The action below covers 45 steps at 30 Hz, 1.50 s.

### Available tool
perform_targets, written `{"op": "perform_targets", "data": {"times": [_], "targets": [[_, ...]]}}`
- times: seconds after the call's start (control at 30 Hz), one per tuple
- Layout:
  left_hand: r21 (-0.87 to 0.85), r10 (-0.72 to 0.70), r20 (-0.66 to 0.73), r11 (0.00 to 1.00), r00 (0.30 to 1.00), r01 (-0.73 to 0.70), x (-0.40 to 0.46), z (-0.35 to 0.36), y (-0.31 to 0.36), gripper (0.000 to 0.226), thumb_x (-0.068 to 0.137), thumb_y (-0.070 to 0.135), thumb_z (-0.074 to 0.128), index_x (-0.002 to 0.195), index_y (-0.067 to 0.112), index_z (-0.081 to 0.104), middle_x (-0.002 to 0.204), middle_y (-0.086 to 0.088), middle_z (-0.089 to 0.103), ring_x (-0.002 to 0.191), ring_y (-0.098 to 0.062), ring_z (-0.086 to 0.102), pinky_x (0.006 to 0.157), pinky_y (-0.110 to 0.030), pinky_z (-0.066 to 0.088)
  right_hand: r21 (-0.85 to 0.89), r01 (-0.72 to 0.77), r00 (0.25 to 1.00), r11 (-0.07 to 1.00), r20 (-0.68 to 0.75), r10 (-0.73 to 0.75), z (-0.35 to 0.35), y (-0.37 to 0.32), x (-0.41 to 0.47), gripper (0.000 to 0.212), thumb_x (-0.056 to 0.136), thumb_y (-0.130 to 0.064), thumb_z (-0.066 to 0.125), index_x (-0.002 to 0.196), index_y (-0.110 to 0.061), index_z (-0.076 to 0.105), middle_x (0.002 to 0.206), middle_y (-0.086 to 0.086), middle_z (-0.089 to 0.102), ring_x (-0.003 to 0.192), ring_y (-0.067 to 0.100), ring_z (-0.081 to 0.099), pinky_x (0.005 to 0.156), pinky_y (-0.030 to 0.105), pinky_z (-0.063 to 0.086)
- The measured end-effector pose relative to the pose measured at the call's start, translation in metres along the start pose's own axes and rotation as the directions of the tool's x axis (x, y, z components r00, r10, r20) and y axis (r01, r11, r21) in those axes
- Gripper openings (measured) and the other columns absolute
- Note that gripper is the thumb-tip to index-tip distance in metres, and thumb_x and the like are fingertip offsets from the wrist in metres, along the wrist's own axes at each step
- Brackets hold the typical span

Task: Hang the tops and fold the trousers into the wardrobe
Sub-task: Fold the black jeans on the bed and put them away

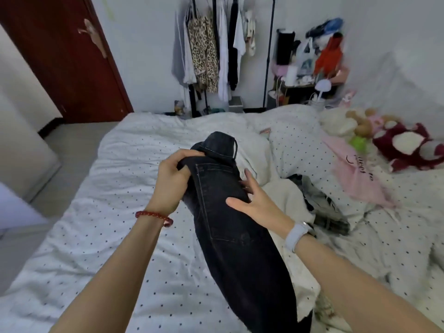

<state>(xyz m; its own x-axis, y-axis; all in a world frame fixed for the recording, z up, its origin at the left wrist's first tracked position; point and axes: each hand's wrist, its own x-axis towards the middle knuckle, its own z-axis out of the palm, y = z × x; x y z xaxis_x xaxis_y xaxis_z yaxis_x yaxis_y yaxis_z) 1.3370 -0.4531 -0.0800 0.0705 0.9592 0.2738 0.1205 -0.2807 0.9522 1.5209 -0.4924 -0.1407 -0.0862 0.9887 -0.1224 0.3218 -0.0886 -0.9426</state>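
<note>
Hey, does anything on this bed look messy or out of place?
Yes. A crumpled pile of clothes lies unfolded beside the jeans, and a pink top is sprawled near the plush toys.

Polka-dot bedsheet (125,179) under both hands. Beyond the left hand – dark red door (60,56). Far right of the right hand: plush toys (403,145), with a pink cloth (355,174) beside them. Past them, a cluttered side table (312,78) – plastic bags on top, probably; too blurred to tell.
</note>
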Motion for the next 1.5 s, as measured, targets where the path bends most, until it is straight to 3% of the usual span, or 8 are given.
{"op": "perform_targets", "data": {"times": [0.23,0.4,0.7,0.87,0.97,1.07,1.27,1.5], "targets": [[-0.1,0.268,-0.067,0.956,0.961,-0.274,0.028,-0.044,0.118,0.037,0.081,-0.017,0.051,0.08,0.017,0.067,0.076,0.013,0.07,0.076,-0.004,0.063,0.07,-0.023,0.054,0.22,0.076,0.981,0.973,-0.19,-0.034,-0.035,-0.13,0.012,0.08,0.088,-0.054,0.049,0.15,-0.017,0.014,0.149,-0.004,0.03,0.136,0.014,0.032,0.105,0.024,0.028],[-0.021,0.377,-0.067,0.925,0.924,-0.379,0.044,-0.099,0.174,0.033,0.083,-0.012,0.057,0.08,0.019,0.068,0.084,0.002,0.066,0.076,-0.01,0.061,0.062,-0.019,0.051,0.43,0.19,0.977,0.882,-0.174,-0.125,-0.032,-0.209,0.006,0.026,0.093,-0.027,0.056,0.1,-0.006,0.067,0.093,0.009,0.07,0.079,0.019,0.068,0.068,0.026,0.054],[0.35,0.477,-0.34,0.864,0.81,-0.362,0.087,-0.202,0.226,0.023,0.084,0.006,0.063,0.095,0.025,0.07,0.102,-0.001,0.07,0.088,-0.015,0.063,0.08,-0.03,0.052,-0.014,0.702,0.571,0.712,-0.587,-0.574,0.011,-0.366,0.007,0.01,0.095,-0.02,0.047,0.098,-0.013,0.055,0.103,0.014,0.062,0.094,0.026,0.058,0.091,0.048,0.046],[0.739,0.466,-0.173,0.644,0.868,-0.198,0.105,-0.249,0.264,0.051,0.085,-0.004,0.047,0.127,0.023,0.056,0.132,-0.003,0.053,0.116,-0.028,0.052,0.094,-0.043,0.048,-0.18,0.773,0.389,0.609,-0.624,-0.678,0.037,-0.415,0.001,0.009,0.096,-0.013,0.044,0.101,-0.013,0.052,0.095,0.001,0.059,0.088,0.017,0.054,0.081,0.032,0.043],[0.208,0.285,-0.047,0.94,0.957,-0.27,0.069,-0.252,0.266,0.038,0.094,0.008,0.049,0.128,0.026,0.049,0.131,-0.002,0.05,0.106,-0.023,0.058,0.087,-0.036,0.052,-0.235,0.759,0.453,0.607,-0.478,-0.752,0.061,-0.4,0.004,0.012,0.096,-0.01,0.044,0.105,-0.011,0.052,0.103,0.007,0.06,0.096,0.022,0.056,0.086,0.033,0.044],[-0.193,0.005,0.23,0.98,0.973,0.041,0.038,-0.233,0.237,0.059,0.079,0.059,0.047,0.132,0.036,0.035,0.127,0.003,0.048,0.113,-0.024,0.055,0.089,-0.041,0.049,-0.212,0.753,0.589,0.623,-0.207,-0.781,0.099,-0.365,0.011,0.011,0.094,-0.007,0.048,0.101,-0.016,0.052,0.104,0.011,0.058,0.101,0.025,0.056,0.089,0.037,0.045],[-0.442,-0.175,0.243,0.855,0.954,0.27,0.012,-0.229,0.14,0.065,0.073,0.068,0.048,0.118,0.023,0.062,0.117,-0.019,0.062,0.109,-0.036,0.058,0.097,-0.053,0.042,-0.205,0.608,0.794,0.767,0.152,-0.589,0.157,-0.307,0.022,0.035,0.088,0.008,0.04,0.112,-0.004,0.061,0.121,-0.001,0.049,0.116,0.006,0.042,0.097,0.01,0.026],[-0.268,-0.18,-0.074,0.951,0.981,0.155,-0.011,-0.23,0.1,0.013,0.097,0.011,0.047,0.092,0.01,0.059,0.085,-0.009,0.064,0.072,-0.016,0.063,0.07,-0.03,0.055,0.125,0.442,0.885,0.888,0.1,-0.455,0.171,-0.287,0.024,0.033,0.093,0.008,0.03,0.081,-0.016,0.049,0.088,-0.002,0.06,0.09,0.007,0.058,0.088,0.022,0.042]]}}
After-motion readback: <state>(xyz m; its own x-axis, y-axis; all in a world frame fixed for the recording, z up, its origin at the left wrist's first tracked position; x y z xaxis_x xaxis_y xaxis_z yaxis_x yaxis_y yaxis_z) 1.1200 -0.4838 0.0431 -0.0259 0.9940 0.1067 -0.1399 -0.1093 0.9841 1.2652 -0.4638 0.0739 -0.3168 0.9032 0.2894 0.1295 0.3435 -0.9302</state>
